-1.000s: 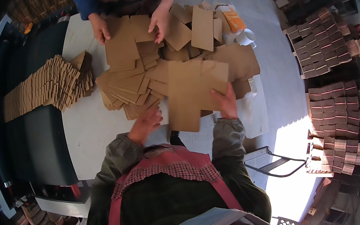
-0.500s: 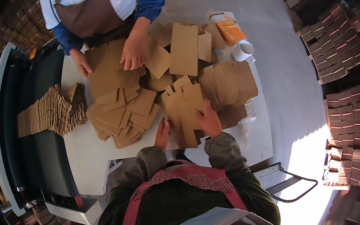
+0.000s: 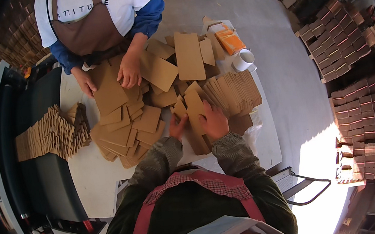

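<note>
A brown cardboard box blank (image 3: 194,111) is between my two hands near the front of the table, its flaps partly folded up. At its left edge, my left hand (image 3: 178,127) is closed on the cardboard. My right hand (image 3: 215,120) grips the opposite side, fingers bent over the panel. Just left of my left hand lies a loose heap of flat cardboard pieces (image 3: 128,132). Beyond my right hand, a row of stacked cardboard blanks (image 3: 236,93) leans in a fan.
Across the white table (image 3: 85,162), a co-worker's hands (image 3: 130,70) handle cardboard sheets. A white mug (image 3: 242,59) and an orange-wrapped packet (image 3: 229,40) stand at the far right. A dark conveyor belt (image 3: 51,185) carries overlapped cardboard (image 3: 54,133) on the left. Bundled stacks (image 3: 360,110) fill the right side.
The blank's panels, flatter before, are now bent upward between my hands. My left hand has moved right and closer to my right hand. The whole view has shifted slightly.
</note>
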Tool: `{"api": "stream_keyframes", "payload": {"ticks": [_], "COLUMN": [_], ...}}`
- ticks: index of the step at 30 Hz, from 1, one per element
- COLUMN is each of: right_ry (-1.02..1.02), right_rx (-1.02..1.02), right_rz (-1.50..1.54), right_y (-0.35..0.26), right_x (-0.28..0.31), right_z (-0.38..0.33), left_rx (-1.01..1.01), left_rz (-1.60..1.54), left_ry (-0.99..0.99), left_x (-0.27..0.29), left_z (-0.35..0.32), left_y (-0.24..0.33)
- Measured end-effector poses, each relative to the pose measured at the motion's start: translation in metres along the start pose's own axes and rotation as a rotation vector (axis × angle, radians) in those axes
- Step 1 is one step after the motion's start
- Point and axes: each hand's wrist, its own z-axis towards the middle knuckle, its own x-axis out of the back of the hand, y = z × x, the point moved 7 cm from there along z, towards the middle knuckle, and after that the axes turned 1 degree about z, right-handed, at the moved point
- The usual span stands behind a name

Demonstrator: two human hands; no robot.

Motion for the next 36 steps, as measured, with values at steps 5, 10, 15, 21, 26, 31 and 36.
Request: {"api": "stream_keyframes", "payload": {"ticks": [5, 10, 15, 21, 26, 31, 36], "right_ry": [0.376, 0.273, 0.191, 0.149, -0.048, -0.074, -0.019], "right_rx": [0.085, -0.090, -0.141, 0.092, 0.175, 0.160, 0.161], "right_rz": [-0.286, -0.211, -0.093, -0.119, 0.077, 0.016, 0.072], "right_y": [0.000, 0.042, 0.061, 0.055, 0.067, 0.071, 0.065], "right_x": [0.023, 0.013, 0.037, 0.053, 0.036, 0.042, 0.062], "right_z": [0.021, 0.031, 0.010, 0.003, -0.009, -0.005, -0.009], "left_rx": [0.010, -0.019, -0.192, -0.257, -0.070, -0.312, -0.394], "left_rz": [-0.074, -0.040, 0.297, 0.891, 0.413, 0.768, 1.071], "left_ry": [0.036, 0.136, -0.021, 0.270, 0.060, 0.150, 0.148], "left_x": [-0.020, -0.036, -0.069, -0.062, -0.060, -0.084, -0.089], "left_z": [-0.003, -0.001, -0.005, -0.015, -0.015, -0.004, -0.028], "left_y": [0.007, 0.004, 0.009, 0.013, 0.006, 0.022, 0.050]}}
